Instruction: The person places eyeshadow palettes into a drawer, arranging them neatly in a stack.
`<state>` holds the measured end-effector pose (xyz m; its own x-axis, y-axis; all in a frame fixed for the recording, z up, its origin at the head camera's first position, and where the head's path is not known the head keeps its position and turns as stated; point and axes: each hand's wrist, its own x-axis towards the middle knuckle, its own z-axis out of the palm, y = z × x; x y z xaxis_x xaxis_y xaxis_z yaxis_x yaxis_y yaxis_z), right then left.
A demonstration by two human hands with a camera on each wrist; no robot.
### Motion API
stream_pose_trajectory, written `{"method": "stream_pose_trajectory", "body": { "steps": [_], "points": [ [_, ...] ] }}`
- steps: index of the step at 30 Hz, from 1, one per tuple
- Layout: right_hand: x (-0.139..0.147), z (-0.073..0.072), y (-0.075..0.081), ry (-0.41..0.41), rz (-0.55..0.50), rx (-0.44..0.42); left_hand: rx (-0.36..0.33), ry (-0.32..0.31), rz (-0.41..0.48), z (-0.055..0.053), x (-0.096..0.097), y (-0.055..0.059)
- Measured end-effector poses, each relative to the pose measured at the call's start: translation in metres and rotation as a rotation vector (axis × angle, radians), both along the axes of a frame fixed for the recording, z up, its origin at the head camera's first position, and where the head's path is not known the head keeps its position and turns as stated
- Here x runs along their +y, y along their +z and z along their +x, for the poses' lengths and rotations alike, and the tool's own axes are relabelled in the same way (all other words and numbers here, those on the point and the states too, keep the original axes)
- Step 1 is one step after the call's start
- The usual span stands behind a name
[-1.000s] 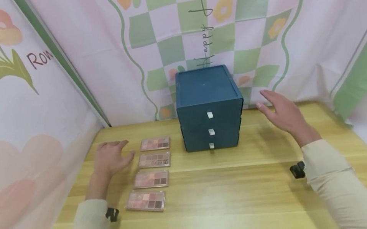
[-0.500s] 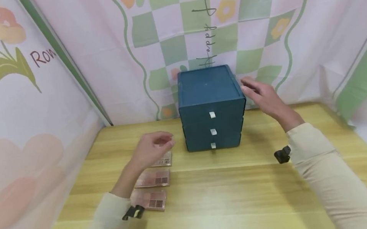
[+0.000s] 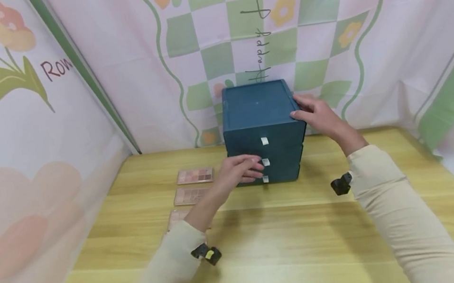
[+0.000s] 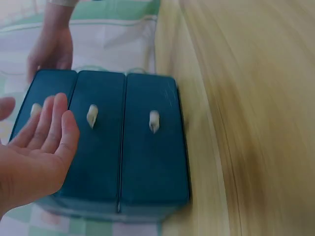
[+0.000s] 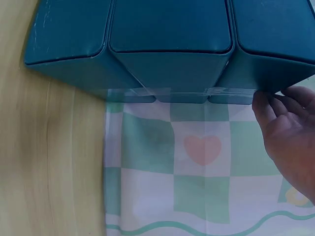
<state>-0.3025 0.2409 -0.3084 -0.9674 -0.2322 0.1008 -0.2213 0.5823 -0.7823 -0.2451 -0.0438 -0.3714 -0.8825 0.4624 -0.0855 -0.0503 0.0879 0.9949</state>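
Observation:
A dark blue three-drawer desktop organizer [image 3: 256, 104] stands on the table with all its drawers closed and a small pale pull tab on each. My left hand [image 3: 237, 171] hovers before its front, fingers slightly bent and near the middle pull tab [image 3: 266, 162]. In the left wrist view the palm of that hand faces up with nothing in it, overlapping the top drawer. My right hand [image 3: 323, 117] rests on the organizer's upper right edge, thumb by the front top corner. The right wrist view shows its fingertips against the side. Several eyeshadow palettes [image 3: 194, 176] lie in a column at left.
The wooden table [image 3: 289, 257] is enclosed by printed fabric at the back [image 3: 212, 28] and on both sides. The organizer stands near the back cloth. My left forearm covers part of the nearer palettes. Each sleeve carries a small black camera [image 3: 341, 184].
My left hand has moved right, across the palettes to the organizer's front. My right hand has come in from the right and now touches the organizer's upper edge.

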Motion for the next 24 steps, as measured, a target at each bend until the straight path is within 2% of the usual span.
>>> {"method": "stream_pose_trajectory", "body": {
  "steps": [4, 9, 14, 20, 24],
  "points": [
    [-0.001, -0.002, 0.000, 0.010, -0.047, -0.037, -0.128, 0.055, 0.137, -0.007, 0.021, 0.003],
    [-0.004, -0.002, -0.001, 0.000, -0.104, -0.050, -0.219, 0.094, 0.296, -0.011, 0.039, 0.006],
    [-0.004, -0.003, -0.004, -0.003, -0.135, -0.029, -0.225, 0.153, 0.374, -0.016, 0.051, 0.008],
    [0.002, -0.002, -0.008, 0.006, -0.187, -0.078, -0.203, 0.235, 0.371, -0.017, 0.058, 0.005],
    [0.005, -0.001, -0.009, 0.001, -0.211, -0.115, -0.178, 0.264, 0.367, -0.016, 0.061, 0.004]
  ]
}}
